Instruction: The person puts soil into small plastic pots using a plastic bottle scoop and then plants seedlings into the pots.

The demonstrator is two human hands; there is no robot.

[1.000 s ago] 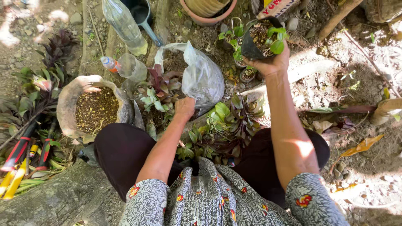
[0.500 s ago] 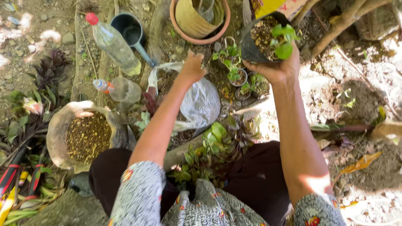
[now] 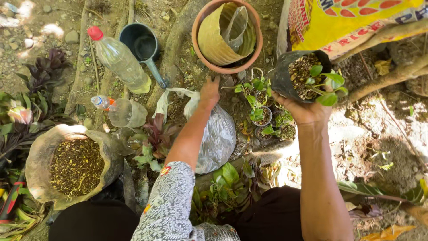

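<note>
My right hand (image 3: 304, 110) holds up a black plastic grow bag (image 3: 294, 76) filled with soil and a small green-leaved plant (image 3: 327, 85). My left hand (image 3: 209, 91) reaches forward with fingers together, just below the rim of a terracotta pot (image 3: 198, 42) that holds a rolled yellow sheet and clear plastic. Under my left forearm lies a grey plastic bag (image 3: 220, 136). Small potted seedlings (image 3: 261, 111) stand between my two hands.
A clear bottle with a red cap (image 3: 118, 58), a dark scoop cup (image 3: 140, 42) and a smaller bottle (image 3: 120, 111) lie at the left. A bowl-like husk of soil mix (image 3: 76, 167) sits lower left. A yellow printed sack (image 3: 352, 20) leans upper right.
My left hand has moved forward from the grey bag toward the terracotta pot. My right hand has carried the grow bag a little to the right, and my head has leaned forward.
</note>
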